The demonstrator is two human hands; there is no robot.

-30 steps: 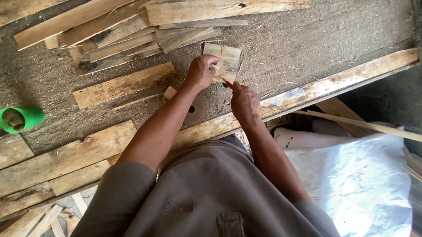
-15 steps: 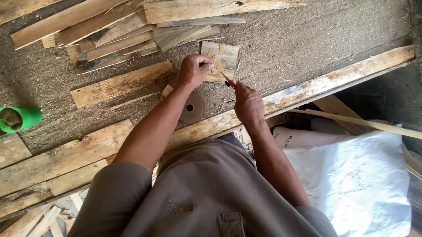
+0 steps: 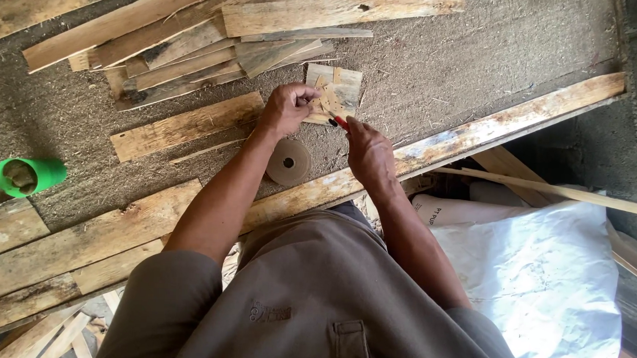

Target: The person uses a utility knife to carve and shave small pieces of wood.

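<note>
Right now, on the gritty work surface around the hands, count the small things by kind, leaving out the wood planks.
Green cup: 1
Brown tape roll: 1
Small marked wood piece, under left hand: 1
Red-tipped pencil, in right hand: 1
Total: 4

We saw rough, unfinished wood in the small wooden piece point(image 3: 334, 94), pale and matt with splintered edges. Beyond the small wooden piece, the stacked planks point(image 3: 196, 37) were weathered timber, grey in places, coarse-grained. The worktop point(image 3: 481, 57) under it looked like a gritty, fibrous, matt board dusted with sawdust. Just below the piece lay a roll of brown paper tape point(image 3: 288, 161), dull and smooth. Far left of it stood a green plastic cup point(image 3: 29, 176), slightly glossy. Our shirt point(image 3: 313, 300) was matt brown cloth. Lower right of the piece, a white woven sack point(image 3: 536, 281) looked faintly shiny.
</note>
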